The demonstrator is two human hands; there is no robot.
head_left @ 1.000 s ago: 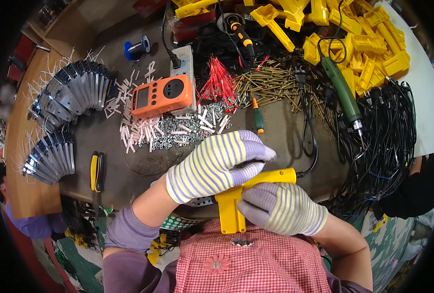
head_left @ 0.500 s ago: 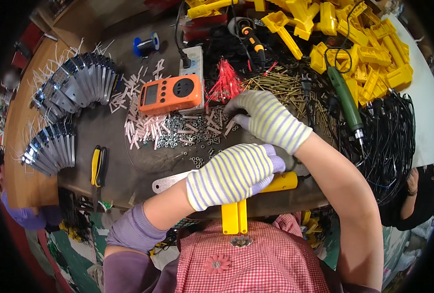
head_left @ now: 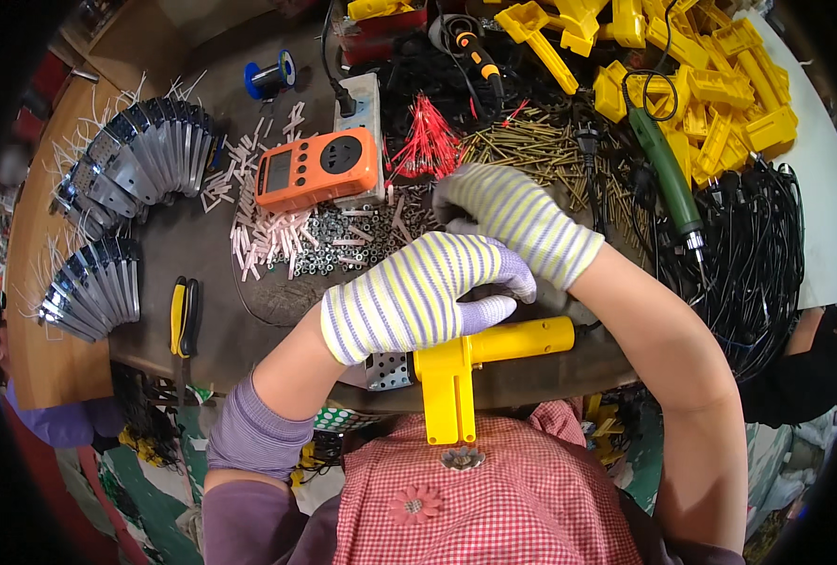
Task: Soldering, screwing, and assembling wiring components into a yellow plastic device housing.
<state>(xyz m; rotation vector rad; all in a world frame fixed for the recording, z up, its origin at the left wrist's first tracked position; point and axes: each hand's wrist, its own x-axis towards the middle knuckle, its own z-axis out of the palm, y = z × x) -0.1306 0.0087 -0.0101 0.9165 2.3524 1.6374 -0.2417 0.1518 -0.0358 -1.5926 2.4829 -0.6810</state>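
Shifted since half a second ago: left hand (head_left: 418,292), in a purple-and-lime striped knit glove, is now farther off, baring more of the T-shaped yellow plastic handle (head_left: 446,381); right hand (head_left: 522,221), same glove type, is much where it was. Dark flat worktop (head_left: 175,231) underneath. Far right, heap of moulded yellow plastic parts (head_left: 720,89); nearer, bundle of thin black cords (head_left: 757,254). The handle sits at the near edge, forked end jutting out. Perforated silver metal plate (head_left: 390,370) just left, partly hidden. Beyond the right hand, long brass-coloured metal rods (head_left: 522,141); left of it, small silver metal nuts (head_left: 366,250).

Left thumb and fingers stand parted; we can't tell whether hidden fingers grasp the plate. Right fingers curl, tips hidden, contents unclear. We judge the step as picking a small part; next move calls for a fine pinch, handle steady.
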